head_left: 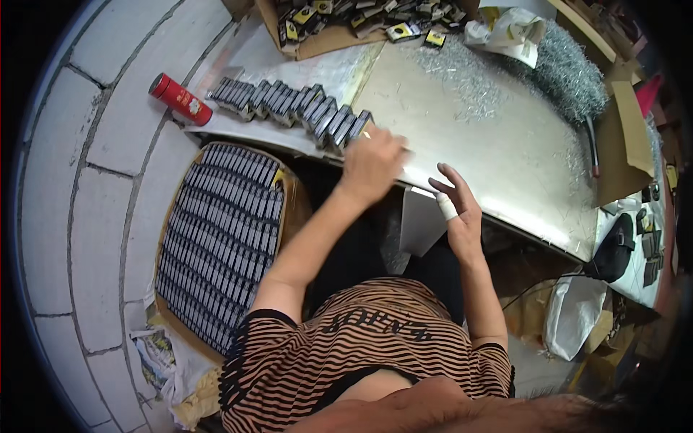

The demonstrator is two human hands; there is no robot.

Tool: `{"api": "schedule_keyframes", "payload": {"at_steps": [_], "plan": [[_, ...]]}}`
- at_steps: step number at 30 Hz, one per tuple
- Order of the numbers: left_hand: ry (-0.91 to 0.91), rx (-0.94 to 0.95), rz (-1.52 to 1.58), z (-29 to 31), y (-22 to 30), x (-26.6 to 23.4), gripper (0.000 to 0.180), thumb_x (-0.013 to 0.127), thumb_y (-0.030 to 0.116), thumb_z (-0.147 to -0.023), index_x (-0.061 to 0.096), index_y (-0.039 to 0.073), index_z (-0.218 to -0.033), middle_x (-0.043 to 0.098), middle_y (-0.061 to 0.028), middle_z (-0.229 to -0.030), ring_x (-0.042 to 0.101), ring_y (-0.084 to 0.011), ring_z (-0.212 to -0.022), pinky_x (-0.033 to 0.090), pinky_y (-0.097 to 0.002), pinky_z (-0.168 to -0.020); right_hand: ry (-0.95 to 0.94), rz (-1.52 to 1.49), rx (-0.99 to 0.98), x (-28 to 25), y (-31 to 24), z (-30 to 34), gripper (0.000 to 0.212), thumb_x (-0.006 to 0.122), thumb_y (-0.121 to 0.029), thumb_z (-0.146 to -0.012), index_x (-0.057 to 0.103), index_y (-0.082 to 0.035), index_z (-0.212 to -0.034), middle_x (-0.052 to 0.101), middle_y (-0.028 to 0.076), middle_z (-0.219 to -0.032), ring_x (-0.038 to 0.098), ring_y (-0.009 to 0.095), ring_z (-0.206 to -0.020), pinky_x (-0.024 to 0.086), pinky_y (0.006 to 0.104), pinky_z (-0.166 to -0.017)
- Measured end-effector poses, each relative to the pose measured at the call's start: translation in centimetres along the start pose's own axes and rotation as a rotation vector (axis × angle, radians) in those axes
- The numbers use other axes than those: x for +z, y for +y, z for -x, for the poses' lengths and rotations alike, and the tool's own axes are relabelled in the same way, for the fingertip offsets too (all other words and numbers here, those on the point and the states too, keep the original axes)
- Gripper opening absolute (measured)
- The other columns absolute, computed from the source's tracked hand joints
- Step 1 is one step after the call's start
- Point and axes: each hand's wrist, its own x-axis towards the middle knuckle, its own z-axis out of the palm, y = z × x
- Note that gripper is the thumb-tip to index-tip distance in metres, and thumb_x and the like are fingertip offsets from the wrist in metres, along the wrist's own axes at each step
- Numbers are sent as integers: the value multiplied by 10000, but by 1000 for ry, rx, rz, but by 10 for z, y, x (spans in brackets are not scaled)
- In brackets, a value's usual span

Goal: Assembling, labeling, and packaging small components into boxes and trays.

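Note:
My left hand [372, 164] reaches onto the near edge of a metal-topped table [491, 151], right beside the end of a row of small black boxes [289, 105] lined up along that edge. Its fingers are curled; whether it grips a box I cannot tell. My right hand [455, 206] hovers open at the table's front edge, fingers spread, with a white bandage on one finger. It holds nothing.
A cardboard carton [216, 238] packed with several rows of black boxes sits on the floor at my left. A red can [180, 99] lies at the table's left corner. Metal shavings [570, 72], a crumpled bag [509, 32] and an open carton of boxes [346, 22] lie farther back.

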Motion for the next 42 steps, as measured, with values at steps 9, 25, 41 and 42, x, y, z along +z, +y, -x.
{"api": "schedule_keyframes", "payload": {"at_steps": [9, 25, 41, 42], "plan": [[72, 133, -72, -248, -80, 37, 519, 688, 103, -818, 485, 40, -1292, 448, -190, -1362, 454, -414, -1233, 420, -461, -1002, 408, 878, -113, -146, 55, -230, 472, 490, -111, -884, 472, 46, -1328, 506, 263, -1340, 457, 419, -1264, 363, 412, -1069], [-45, -137, 374, -306, -93, 64, 313, 577, 250, -833, 609, -29, -974, 683, -150, -896, 645, -241, -845, 482, -346, -729, -99, 1277, -174, -104, 71, -158, 592, 524, -199, -933, 322, -43, -1468, 222, 263, -1533, 195, 411, -1434, 207, 488, -1163], [-568, -406, 946, 194, -65, 143, 458, 609, -18, -736, 557, -39, -1190, 642, -104, -993, 599, -170, -885, 486, -306, -780, 142, 1042, -205, -61, 58, -104, 504, 560, -259, -926, 471, -55, -1378, 401, 205, -1462, 405, 391, -1311, 327, 417, -1109], [-669, -407, 1001, 191, -57, 157, 406, 639, -23, -729, 596, -43, -1132, 657, -97, -930, 600, -154, -836, 490, -310, -731, 98, 1160, -216, -51, 69, -101, 509, 576, -229, -906, 477, -28, -1363, 404, 213, -1457, 390, 384, -1331, 318, 417, -1117]]}}
